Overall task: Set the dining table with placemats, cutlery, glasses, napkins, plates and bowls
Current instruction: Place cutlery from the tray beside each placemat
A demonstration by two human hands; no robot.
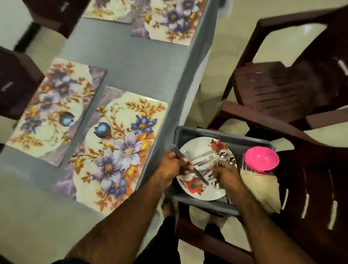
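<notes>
Your left hand (172, 165) grips a table knife (189, 165) over the flowered plate (198, 190) in the grey bin (204, 202). Just beside it, your right hand (224, 174) clutches a bundle of cutlery (221, 158), probably spoons and forks; blur hides which. Right of that hand sit pink bowls (261, 158) and tan napkins (260, 189). Left of your left hand lies the nearest placemat (116, 149) on the table (132, 62).

Dark brown plastic chairs (294, 91) ring a grey-clothed table (136, 64) on pale floor (219, 44).
</notes>
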